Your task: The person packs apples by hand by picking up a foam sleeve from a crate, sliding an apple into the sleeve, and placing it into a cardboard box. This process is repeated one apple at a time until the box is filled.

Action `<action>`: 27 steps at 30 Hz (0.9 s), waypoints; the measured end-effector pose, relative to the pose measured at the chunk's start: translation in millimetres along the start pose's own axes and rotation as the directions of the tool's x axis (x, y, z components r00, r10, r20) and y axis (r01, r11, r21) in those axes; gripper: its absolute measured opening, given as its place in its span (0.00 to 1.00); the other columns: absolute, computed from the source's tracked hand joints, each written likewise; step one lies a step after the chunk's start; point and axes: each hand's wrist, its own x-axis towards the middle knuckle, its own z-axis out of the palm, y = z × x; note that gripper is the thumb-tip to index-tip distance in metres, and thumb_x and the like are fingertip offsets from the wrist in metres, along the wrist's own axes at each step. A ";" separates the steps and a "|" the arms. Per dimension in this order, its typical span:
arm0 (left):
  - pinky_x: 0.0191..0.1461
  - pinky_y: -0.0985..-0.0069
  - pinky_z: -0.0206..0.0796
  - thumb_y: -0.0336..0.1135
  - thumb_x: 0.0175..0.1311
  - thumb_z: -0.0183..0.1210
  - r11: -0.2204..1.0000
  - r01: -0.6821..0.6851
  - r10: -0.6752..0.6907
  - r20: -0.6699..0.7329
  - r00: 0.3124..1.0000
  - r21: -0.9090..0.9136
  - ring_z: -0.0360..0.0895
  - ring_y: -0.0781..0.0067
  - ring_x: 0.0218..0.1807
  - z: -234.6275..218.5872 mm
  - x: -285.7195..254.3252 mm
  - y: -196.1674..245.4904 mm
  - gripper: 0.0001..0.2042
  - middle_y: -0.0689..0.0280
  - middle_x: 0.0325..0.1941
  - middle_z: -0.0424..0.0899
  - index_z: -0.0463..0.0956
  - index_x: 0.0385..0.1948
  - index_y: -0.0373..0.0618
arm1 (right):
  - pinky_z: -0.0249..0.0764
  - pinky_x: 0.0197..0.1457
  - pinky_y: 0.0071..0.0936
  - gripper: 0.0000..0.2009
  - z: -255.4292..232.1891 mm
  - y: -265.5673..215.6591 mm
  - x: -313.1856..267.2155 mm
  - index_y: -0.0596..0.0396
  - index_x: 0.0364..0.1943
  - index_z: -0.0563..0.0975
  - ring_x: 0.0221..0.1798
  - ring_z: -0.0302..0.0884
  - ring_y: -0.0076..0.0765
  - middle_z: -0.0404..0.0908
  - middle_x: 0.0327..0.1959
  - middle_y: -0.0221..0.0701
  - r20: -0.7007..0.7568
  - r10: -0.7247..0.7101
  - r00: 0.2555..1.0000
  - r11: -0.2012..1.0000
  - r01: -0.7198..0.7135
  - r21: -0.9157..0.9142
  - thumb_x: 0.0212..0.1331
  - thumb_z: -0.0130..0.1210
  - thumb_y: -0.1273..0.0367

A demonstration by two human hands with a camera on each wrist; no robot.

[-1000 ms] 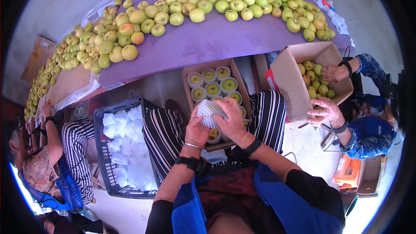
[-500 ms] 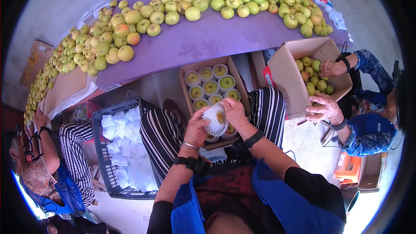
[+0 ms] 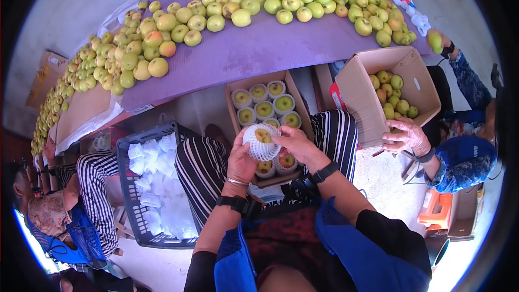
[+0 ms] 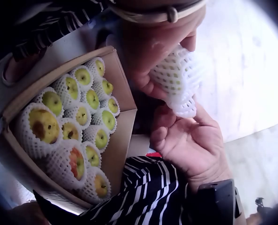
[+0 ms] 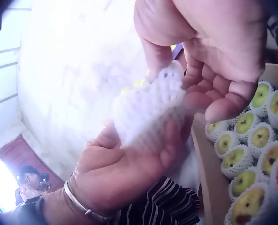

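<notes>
A green apple in a white foam net (image 3: 260, 141) is held up over the carton, its bare top showing through the net's opening. My left hand (image 3: 241, 161), with a bracelet at the wrist, grips it from the left and below; in the right wrist view the left palm (image 5: 125, 171) lies under the net. My right hand (image 3: 298, 145) pinches the edge of the net (image 5: 169, 77) between thumb and fingers. Under both hands is an open carton (image 3: 233, 112) of netted apples (image 3: 265, 109), standing between the striped knees. My forearms hide its near end.
A purple table (image 3: 216, 59) bears a long heap of loose apples (image 3: 167, 24). At left stands a dark crate (image 3: 130, 194) of foam nets (image 3: 154, 184). On the right, another person's hand (image 3: 408, 135) holds a carton (image 3: 359, 105) of bare apples. Another person sits at far left.
The netted apple has turned in my hands, so its bare top now faces up. At right, the other person's far hand has left the carton and holds an apple near the table's end.
</notes>
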 end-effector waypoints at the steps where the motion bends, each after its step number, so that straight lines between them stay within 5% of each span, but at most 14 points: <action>1: 0.61 0.61 0.50 0.31 0.50 0.51 1.000 0.001 -0.001 0.001 1.000 0.001 0.60 0.60 0.57 1.2 -0.4 -0.2 0.25 0.59 0.55 0.64 0.57 0.54 0.43 | 0.68 0.25 0.18 0.07 -1.4 2.7 0.7 0.57 0.34 0.70 0.25 0.71 0.21 0.73 0.26 0.27 0.017 0.020 1.000 0.997 -0.021 0.078 0.53 0.48 0.70; 3: 0.60 0.60 0.50 0.31 0.52 0.50 0.998 -0.004 0.006 0.027 1.000 -0.056 0.58 0.60 0.58 3.6 -0.8 -1.5 0.25 0.60 0.56 0.62 0.55 0.55 0.44 | 0.71 0.28 0.21 0.07 -2.9 9.5 5.0 0.57 0.35 0.70 0.28 0.72 0.24 0.73 0.29 0.29 0.037 0.037 0.999 0.987 -0.043 0.155 0.53 0.48 0.71; 5: 0.60 0.60 0.49 0.32 0.53 0.49 0.998 -0.010 0.012 0.031 0.999 -0.066 0.58 0.60 0.59 4.0 -0.7 -3.9 0.25 0.61 0.57 0.62 0.55 0.55 0.45 | 0.73 0.38 0.31 0.07 -2.9 17.5 10.1 0.57 0.37 0.69 0.35 0.74 0.30 0.73 0.36 0.33 0.111 -0.077 0.991 0.771 -0.012 0.637 0.55 0.46 0.72; 8: 0.61 0.58 0.48 0.34 0.57 0.47 0.990 0.028 -0.026 0.020 0.999 -0.139 0.57 0.59 0.59 -1.0 -1.0 -5.9 0.22 0.62 0.57 0.61 0.56 0.55 0.45 | 0.71 0.44 0.39 0.07 10.5 3.7 -2.0 0.57 0.37 0.68 0.40 0.73 0.33 0.72 0.39 0.35 0.095 -0.016 0.995 0.595 -0.067 0.801 0.56 0.44 0.72; 12: 0.61 0.56 0.47 0.38 0.60 0.41 0.951 0.091 -0.089 0.022 0.996 -0.296 0.56 0.59 0.60 -7.1 1.4 -11.5 0.19 0.60 0.58 0.61 0.58 0.53 0.44 | 0.71 0.45 0.38 0.07 11.3 13.1 1.1 0.57 0.39 0.67 0.40 0.73 0.33 0.72 0.38 0.34 0.159 -0.035 0.987 0.569 -0.111 0.815 0.56 0.43 0.72; 14: 0.61 0.56 0.47 0.38 0.61 0.40 0.945 0.092 -0.094 0.009 0.996 -0.313 0.57 0.58 0.60 -12.9 2.1 -11.8 0.19 0.60 0.58 0.61 0.59 0.53 0.43 | 0.71 0.43 0.32 0.09 6.3 29.8 10.4 0.58 0.40 0.68 0.39 0.72 0.31 0.72 0.37 0.32 0.167 -0.198 0.966 0.756 0.042 0.653 0.56 0.45 0.71; 15: 0.61 0.55 0.47 0.39 0.61 0.39 0.940 0.094 -0.101 -0.003 0.995 -0.329 0.57 0.58 0.59 -14.0 2.1 -10.5 0.19 0.59 0.57 0.62 0.59 0.52 0.42 | 0.71 0.43 0.32 0.09 5.7 28.7 9.8 0.58 0.40 0.68 0.39 0.72 0.31 0.72 0.37 0.32 0.168 -0.198 0.966 0.756 0.041 0.653 0.56 0.45 0.71; 17: 0.61 0.55 0.48 0.40 0.62 0.38 0.945 0.106 -0.106 0.017 0.994 -0.309 0.58 0.58 0.59 -16.1 1.1 -8.3 0.18 0.59 0.57 0.62 0.59 0.52 0.42 | 0.71 0.41 0.25 0.10 4.5 24.1 8.9 0.58 0.40 0.69 0.38 0.72 0.27 0.72 0.36 0.31 -0.008 0.046 0.999 0.989 -0.044 0.139 0.54 0.47 0.70; 19: 0.60 0.56 0.49 0.40 0.63 0.37 0.949 0.116 -0.112 0.032 0.993 -0.292 0.60 0.59 0.58 -15.7 -0.3 -4.7 0.19 0.59 0.57 0.63 0.59 0.52 0.42 | 0.70 0.42 0.25 0.11 1.6 22.3 8.9 0.56 0.41 0.69 0.39 0.71 0.26 0.72 0.36 0.29 -0.053 -0.039 0.998 0.984 0.047 0.173 0.54 0.47 0.71; 21: 0.58 0.61 0.54 0.41 0.64 0.36 0.985 0.140 -0.152 -0.126 0.980 -0.104 0.64 0.62 0.54 -13.7 0.9 -2.7 0.18 0.60 0.52 0.67 0.62 0.49 0.41 | 0.69 0.42 0.25 0.12 1.0 14.6 4.1 0.53 0.42 0.70 0.40 0.70 0.25 0.72 0.37 0.27 -0.108 -0.119 0.987 0.970 0.139 0.201 0.53 0.48 0.71; 23: 0.56 0.64 0.57 0.42 0.64 0.35 0.989 0.144 -0.139 -0.112 0.984 0.040 0.66 0.65 0.52 -7.5 0.2 0.8 0.17 0.60 0.50 0.69 0.63 0.47 0.41 | 0.65 0.47 0.22 0.19 4.8 -3.9 -7.2 0.55 0.49 0.66 0.44 0.67 0.24 0.70 0.41 0.28 0.082 -0.274 0.958 0.959 0.267 0.091 0.50 0.50 0.72; 24: 0.54 0.67 0.60 0.43 0.64 0.35 0.972 0.142 -0.125 -0.097 0.987 0.186 0.68 0.67 0.50 -6.1 -0.6 1.2 0.17 0.61 0.47 0.70 0.64 0.46 0.41 | 0.65 0.47 0.22 0.19 4.2 -4.2 -6.3 0.55 0.49 0.66 0.44 0.67 0.24 0.70 0.41 0.28 0.083 -0.267 0.960 0.961 0.260 0.090 0.50 0.50 0.72; 26: 0.51 0.70 0.62 0.44 0.64 0.36 0.957 0.177 -0.146 -0.141 0.979 0.232 0.69 0.69 0.48 -9.8 -1.1 -2.3 0.17 0.62 0.44 0.71 0.65 0.43 0.40 | 0.62 0.52 0.20 0.26 3.8 -3.2 -5.1 0.57 0.53 0.62 0.48 0.65 0.23 0.68 0.45 0.30 0.310 -0.228 0.923 0.964 0.258 -0.060 0.46 0.53 0.74; 27: 0.48 0.73 0.64 0.45 0.64 0.37 0.936 0.209 -0.164 -0.177 0.971 0.282 0.70 0.71 0.46 -9.7 -0.9 -2.6 0.17 0.63 0.41 0.72 0.65 0.41 0.40 | 0.62 0.53 0.20 0.26 6.7 -5.1 -6.1 0.60 0.52 0.63 0.48 0.65 0.23 0.68 0.45 0.30 0.324 -0.135 0.936 0.990 0.144 -0.002 0.43 0.54 0.75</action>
